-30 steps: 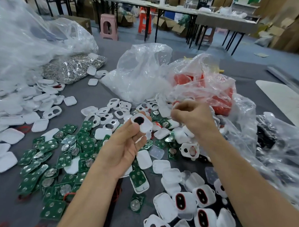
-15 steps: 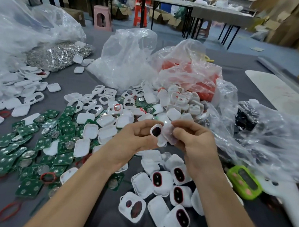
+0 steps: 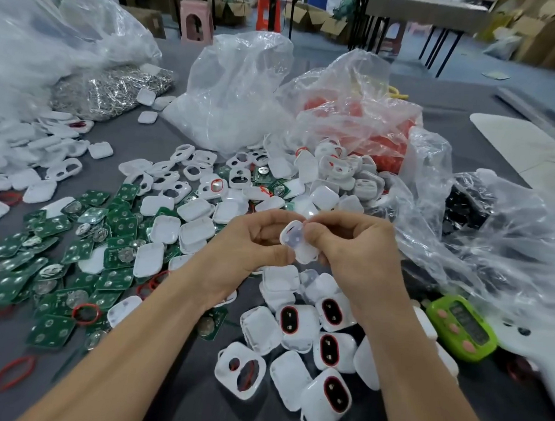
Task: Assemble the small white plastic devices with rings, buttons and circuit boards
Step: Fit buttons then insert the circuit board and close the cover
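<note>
Hands meet at the middle of the view, above a dark grey table (image 3: 198,398) crowded with small parts. Both forearms reach in from the bottom edge.

The left hand (image 3: 249,250) has curled fingers, with thumb and fingertips pinching the left edge of a small white casing (image 3: 301,248). The right hand (image 3: 360,255) is curled too, its thumb and forefinger closed on the casing's upper right side. The casing is held between the two hands, clear of the table and tilted. A pale translucent piece shows in its opening, though I cannot tell whether it is fully seated.

Just below the hands lie finished devices (image 3: 300,322), white with black buttons ringed in red. An empty front shell (image 3: 240,371) with two openings lies beside them. To the left, green circuit boards (image 3: 61,258) are scattered among plain white shells (image 3: 189,228), with loose red rings (image 3: 85,313) lying on them.

Beyond the hands stand a clear plastic bag (image 3: 237,90) and a bag of red parts (image 3: 369,125). A bag of shiny metal pieces (image 3: 109,88) sits far left. At the right edge, a bag of black parts (image 3: 467,206) lies near a lime-green timer (image 3: 462,328).
</note>
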A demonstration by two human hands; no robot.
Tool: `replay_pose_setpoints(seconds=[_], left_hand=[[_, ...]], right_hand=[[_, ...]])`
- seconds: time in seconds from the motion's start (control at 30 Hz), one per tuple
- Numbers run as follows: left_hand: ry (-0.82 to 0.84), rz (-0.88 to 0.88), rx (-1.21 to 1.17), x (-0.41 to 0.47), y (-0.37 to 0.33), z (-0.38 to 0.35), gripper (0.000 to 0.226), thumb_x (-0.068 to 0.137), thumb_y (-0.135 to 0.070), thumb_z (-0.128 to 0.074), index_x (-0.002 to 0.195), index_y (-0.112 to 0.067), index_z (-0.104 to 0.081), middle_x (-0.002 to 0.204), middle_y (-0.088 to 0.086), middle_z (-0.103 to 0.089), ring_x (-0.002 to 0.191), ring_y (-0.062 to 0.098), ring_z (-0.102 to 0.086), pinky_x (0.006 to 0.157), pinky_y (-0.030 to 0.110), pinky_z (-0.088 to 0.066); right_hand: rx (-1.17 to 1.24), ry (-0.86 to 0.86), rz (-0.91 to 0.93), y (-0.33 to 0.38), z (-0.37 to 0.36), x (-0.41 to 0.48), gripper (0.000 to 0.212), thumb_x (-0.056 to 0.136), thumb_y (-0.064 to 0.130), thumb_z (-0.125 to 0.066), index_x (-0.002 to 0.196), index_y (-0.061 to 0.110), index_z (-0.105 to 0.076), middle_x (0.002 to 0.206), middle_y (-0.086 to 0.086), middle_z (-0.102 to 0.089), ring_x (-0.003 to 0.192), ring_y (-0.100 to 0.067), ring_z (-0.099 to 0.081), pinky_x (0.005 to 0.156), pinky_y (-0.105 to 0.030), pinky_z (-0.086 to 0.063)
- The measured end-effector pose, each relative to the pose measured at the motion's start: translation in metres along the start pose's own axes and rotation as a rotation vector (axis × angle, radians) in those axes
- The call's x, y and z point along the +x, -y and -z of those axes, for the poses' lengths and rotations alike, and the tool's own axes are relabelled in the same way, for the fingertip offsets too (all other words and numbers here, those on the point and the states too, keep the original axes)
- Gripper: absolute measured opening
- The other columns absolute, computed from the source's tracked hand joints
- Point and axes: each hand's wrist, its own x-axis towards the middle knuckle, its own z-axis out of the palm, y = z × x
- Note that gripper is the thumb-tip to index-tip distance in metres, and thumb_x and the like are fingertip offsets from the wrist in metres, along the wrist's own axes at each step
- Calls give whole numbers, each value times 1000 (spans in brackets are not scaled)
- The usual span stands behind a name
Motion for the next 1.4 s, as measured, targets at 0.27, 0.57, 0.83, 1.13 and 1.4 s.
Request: replay_pose_setpoints(seconds=[0.27,0.57,0.83,1.13,1.4], left_hand=[[-14,13,-23,1,0,1,46,76,2,-76,120,-14,-71,104,12,-76,94,26,-69,88,33,-58],[-38,-8,12,1,0,1,49,70,6,-75,114,-14,-66,100,12,-74,95,32,-63,87,40,-56],[-188,-128,105,1,1,-5,48,63,10,-75,99,-19,-64,78,-1,-71,65,12,-59,60,24,-52],[-228,-158,246,1,2,-9,49,64,8,-77,104,-12,-60,79,-3,-73,70,17,-61,64,35,-49],[-243,-188,230,0,3,-9,50,64,16,-78,100,-13,-61,80,4,-74,70,22,-62,71,41,-51]], right_hand=[[-147,68,36,5,13,0,32,85,13,-63,90,38,-81,76,2,-75,67,-28,-64,61,-40,-56],[334,-77,-265,4,21,7,35,88,-12,-62,68,14,-75,75,-10,-74,73,-23,-71,58,-25,-59],[272,-120,-140,0,14,6,27,83,-2,-75,64,17,-73,57,9,-63,47,1,-49,49,-10,-41],[322,-21,-234,2,0,1,31,86,-3,-74,62,18,-73,58,-9,-65,40,-14,-48,42,-21,-44],[-3,-149,-101,-16,-21,-4,13,83,18,-78,72,23,-73,57,-6,-71,45,-20,-66,57,-31,-50]])
